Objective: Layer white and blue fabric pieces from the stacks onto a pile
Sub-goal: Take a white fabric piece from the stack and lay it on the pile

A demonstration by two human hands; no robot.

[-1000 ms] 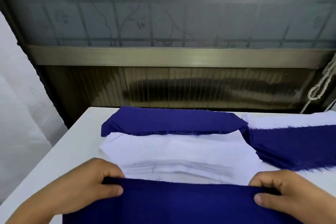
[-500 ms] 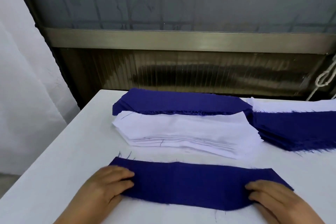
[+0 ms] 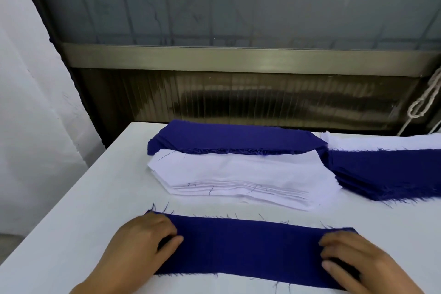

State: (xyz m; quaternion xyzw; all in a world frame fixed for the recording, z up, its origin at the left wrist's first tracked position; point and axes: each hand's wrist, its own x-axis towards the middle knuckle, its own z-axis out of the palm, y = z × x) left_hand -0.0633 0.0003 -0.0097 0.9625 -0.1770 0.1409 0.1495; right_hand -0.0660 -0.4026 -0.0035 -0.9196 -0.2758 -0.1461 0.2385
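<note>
Blue strip (image 3: 250, 243) lies flat on the white table (image 3: 78, 210), nearest the person, long axis left-right, frayed threads along its edges. Left hand (image 3: 143, 243) sits on the strip's left end: fingers bent over the cloth, thumb tip against it at the inner side, so the end looks pinched between thumb and fingers. Right hand (image 3: 353, 260) sits on the right end the same way, fingers curled on top, thumb lower, cloth between them. The middle of the strip is uncovered.

Behind it, apart from it: white stack (image 3: 238, 176), edges stepped. Behind that and touching it, a blue stack (image 3: 233, 137). To the right, a second blue stack (image 3: 386, 172) overlaps a white piece (image 3: 381, 142) at the far edge.
</note>
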